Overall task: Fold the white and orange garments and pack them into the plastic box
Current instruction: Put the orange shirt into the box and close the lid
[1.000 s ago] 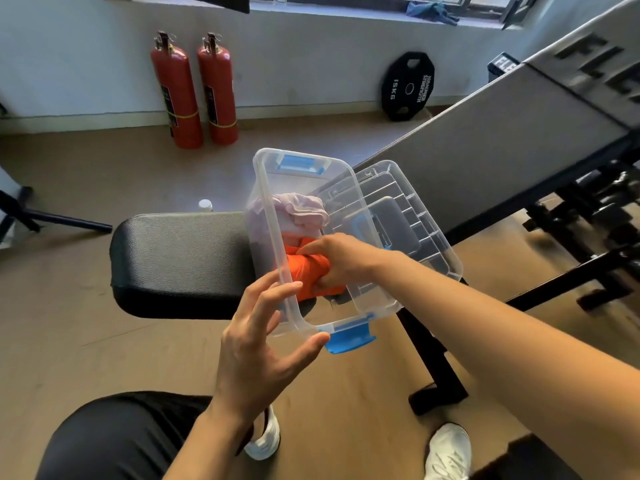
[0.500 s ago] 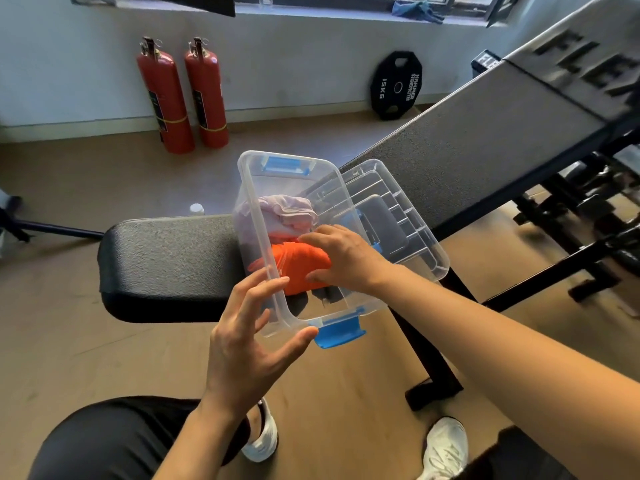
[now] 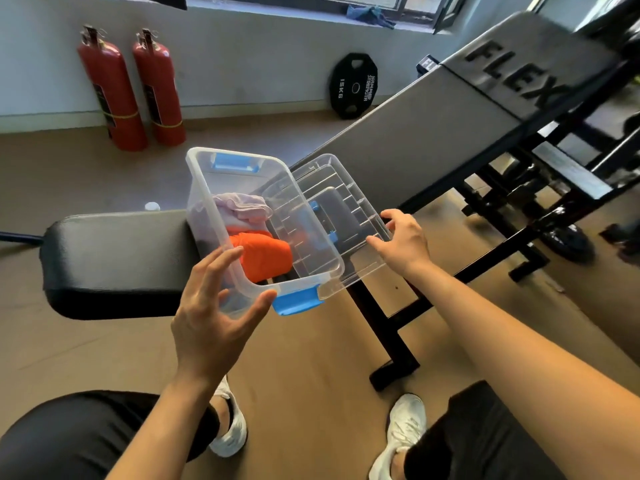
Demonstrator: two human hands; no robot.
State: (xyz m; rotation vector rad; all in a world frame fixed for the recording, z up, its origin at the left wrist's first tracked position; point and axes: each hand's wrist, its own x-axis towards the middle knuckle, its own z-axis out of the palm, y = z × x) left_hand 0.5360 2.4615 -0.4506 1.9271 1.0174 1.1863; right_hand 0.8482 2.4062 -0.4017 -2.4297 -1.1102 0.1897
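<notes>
A clear plastic box (image 3: 204,188) with blue latches rests on the black bench seat (image 3: 114,258). Inside it, a folded white garment (image 3: 242,207) lies at the far end and a rolled orange garment (image 3: 265,256) at the near end. My left hand (image 3: 211,317) cups the box's near left corner, thumb on the front rim beside the blue latch (image 3: 298,301). The clear lid (image 3: 339,188) lies tilted against the box's right side. My right hand (image 3: 403,240) grips the lid's near right edge, outside the box.
A grey inclined backrest (image 3: 415,133) on a black frame rises to the right. Two red fire extinguishers (image 3: 110,88) and a black weight plate (image 3: 353,86) stand by the far wall. A small white bottle cap (image 3: 152,206) shows behind the seat. My knees and white shoes are below.
My right hand has left the orange garment, come out of the box and moved right to the lid's edge. The orange garment stays in the box. My left hand keeps its hold.
</notes>
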